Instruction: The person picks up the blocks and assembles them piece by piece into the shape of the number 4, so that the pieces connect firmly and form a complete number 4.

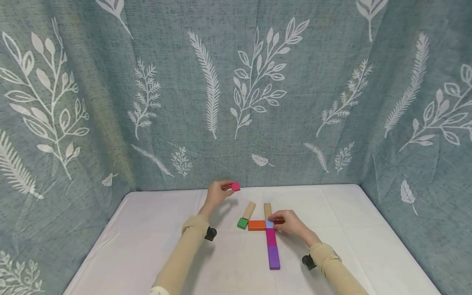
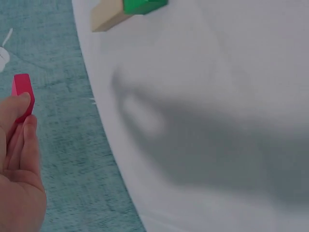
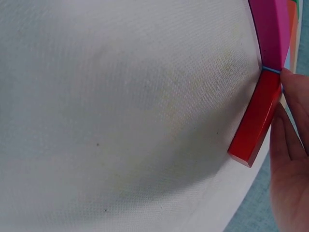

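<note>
My left hand point(image 1: 228, 187) is raised over the table's far edge and pinches a small pink block point(image 1: 235, 187). In the left wrist view the pink block point(image 2: 22, 94) sits between the fingertips point(image 2: 23, 104). My right hand point(image 1: 277, 219) holds a red block point(image 1: 279, 222) on the table, its end against a light blue block point(image 1: 269, 224). The right wrist view shows the fingers point(image 3: 289, 145) along the red block point(image 3: 256, 118). An orange block point(image 1: 257, 225), a magenta block point(image 1: 271, 237) and a purple block point(image 1: 273, 257) form a cross with them.
A green cube point(image 1: 242, 223) lies left of the orange block, with a tan block point(image 1: 249, 210) behind it. A second tan block point(image 1: 267, 210) extends the cross away from me. The white table point(image 1: 155, 246) is enclosed by leaf-patterned curtains point(image 1: 236, 102).
</note>
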`<state>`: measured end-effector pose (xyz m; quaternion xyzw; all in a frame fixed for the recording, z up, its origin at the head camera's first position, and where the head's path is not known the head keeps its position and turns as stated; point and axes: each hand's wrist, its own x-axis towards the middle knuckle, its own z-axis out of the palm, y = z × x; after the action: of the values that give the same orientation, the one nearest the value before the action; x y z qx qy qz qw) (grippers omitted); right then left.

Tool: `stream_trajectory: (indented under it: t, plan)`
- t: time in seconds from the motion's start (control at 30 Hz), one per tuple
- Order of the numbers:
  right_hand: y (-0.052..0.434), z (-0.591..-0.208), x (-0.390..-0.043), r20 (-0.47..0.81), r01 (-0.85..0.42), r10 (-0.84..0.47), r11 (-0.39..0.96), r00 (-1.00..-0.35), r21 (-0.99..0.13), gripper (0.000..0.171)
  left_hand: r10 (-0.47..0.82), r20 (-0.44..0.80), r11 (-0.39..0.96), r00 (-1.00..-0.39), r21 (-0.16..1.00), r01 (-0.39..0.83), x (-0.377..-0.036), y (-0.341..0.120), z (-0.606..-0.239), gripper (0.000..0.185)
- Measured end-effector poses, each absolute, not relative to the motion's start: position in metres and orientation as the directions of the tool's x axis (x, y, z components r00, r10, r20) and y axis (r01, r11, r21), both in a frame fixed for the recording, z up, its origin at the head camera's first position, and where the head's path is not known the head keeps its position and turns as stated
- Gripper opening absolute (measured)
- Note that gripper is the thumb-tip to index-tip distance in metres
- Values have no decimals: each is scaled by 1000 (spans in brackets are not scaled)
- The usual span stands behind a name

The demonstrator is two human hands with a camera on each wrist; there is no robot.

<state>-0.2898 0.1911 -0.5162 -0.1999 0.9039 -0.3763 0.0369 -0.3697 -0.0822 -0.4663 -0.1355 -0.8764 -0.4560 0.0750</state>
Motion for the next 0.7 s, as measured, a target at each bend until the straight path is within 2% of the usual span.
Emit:
stream_trajectory:
  t: [0.4, 0.7]
  plan:
    - [194, -516, -290, 97, -352, -400, 632, -911, -690, 26, 288, 253, 505, -924, 779, 371, -375, -64, -453, 34]
    - [194, -517, -292, 104, -359, -409, 618, -907, -699, 26, 335, 205, 553, -920, 747, 368, -378, -50, -458, 32]
